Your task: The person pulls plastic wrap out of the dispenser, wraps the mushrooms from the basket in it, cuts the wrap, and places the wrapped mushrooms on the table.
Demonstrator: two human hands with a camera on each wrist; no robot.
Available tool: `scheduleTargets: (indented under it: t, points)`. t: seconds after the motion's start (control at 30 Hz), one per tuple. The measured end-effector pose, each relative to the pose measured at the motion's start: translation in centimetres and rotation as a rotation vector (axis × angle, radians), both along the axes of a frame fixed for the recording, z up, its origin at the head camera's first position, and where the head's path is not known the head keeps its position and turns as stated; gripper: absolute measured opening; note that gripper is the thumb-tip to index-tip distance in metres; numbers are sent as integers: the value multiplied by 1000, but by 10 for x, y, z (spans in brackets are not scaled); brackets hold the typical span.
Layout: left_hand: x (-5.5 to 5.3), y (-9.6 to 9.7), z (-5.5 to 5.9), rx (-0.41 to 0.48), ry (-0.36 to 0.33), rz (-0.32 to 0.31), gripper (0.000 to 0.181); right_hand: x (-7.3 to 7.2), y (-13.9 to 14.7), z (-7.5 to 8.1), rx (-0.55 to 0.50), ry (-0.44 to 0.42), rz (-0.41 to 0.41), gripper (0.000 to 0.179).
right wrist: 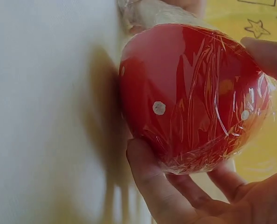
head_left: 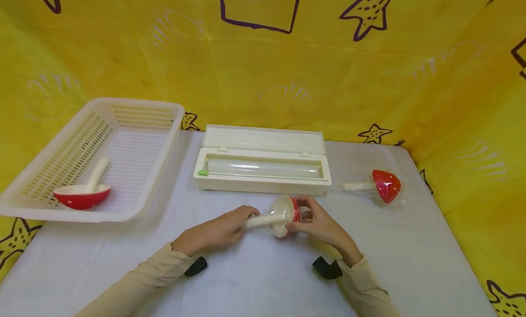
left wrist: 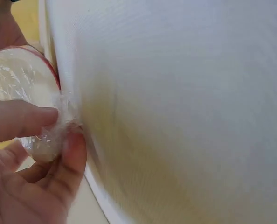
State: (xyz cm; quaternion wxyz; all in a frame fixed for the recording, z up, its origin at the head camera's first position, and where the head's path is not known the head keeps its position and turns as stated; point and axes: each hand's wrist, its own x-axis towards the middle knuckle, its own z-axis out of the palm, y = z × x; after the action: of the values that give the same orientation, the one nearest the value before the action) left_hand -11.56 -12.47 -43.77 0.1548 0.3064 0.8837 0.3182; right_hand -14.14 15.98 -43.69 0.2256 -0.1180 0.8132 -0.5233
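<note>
A mushroom-like ladle (head_left: pixel 282 218), with a red white-dotted bowl and a white handle, is wrapped in clear cling film above the front of the table. My right hand (head_left: pixel 324 225) holds its bowl by the rim and outside, fingers spread around the red curve (right wrist: pixel 185 88) in the right wrist view. At the handle end, my left hand (head_left: pixel 226 228) pinches the film (left wrist: pixel 66 112) between thumb and fingers. The bowl's cream inside faces left. Behind the hands stands an open cling film box (head_left: pixel 263 185) with a clear roll (head_left: pixel 263 167) inside.
A white plastic basket (head_left: pixel 162 171) at the left contains an unwrapped red ladle (head_left: pixel 82 201). Another film-wrapped ladle (head_left: pixel 386 186) lies right of the box. The table (head_left: pixel 263 285) has a white cover, and a yellow patterned cloth (head_left: pixel 255 70) hangs behind it.
</note>
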Motion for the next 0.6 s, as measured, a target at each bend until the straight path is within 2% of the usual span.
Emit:
scheduleTargets:
  t: [0.1,0.3,0.37,0.47,0.6]
  points:
    - [-1,-3,2,-12,50,9,41,-2,5,1,6,-1,-13,67]
    - [-3,-9,7,-41,30,43,49,-2,21,7,38,-11,-14,66]
    - [-4,-12,11,-50,47,62,48,-2,28,8,56,-6,-17,67]
    - [-7,-17,17,-66,133,104,39,-1,40,8,85,-4,-38,66]
    - [-14,-26,25,-73,276,217,28,2,57,9,108,-1,-67,64]
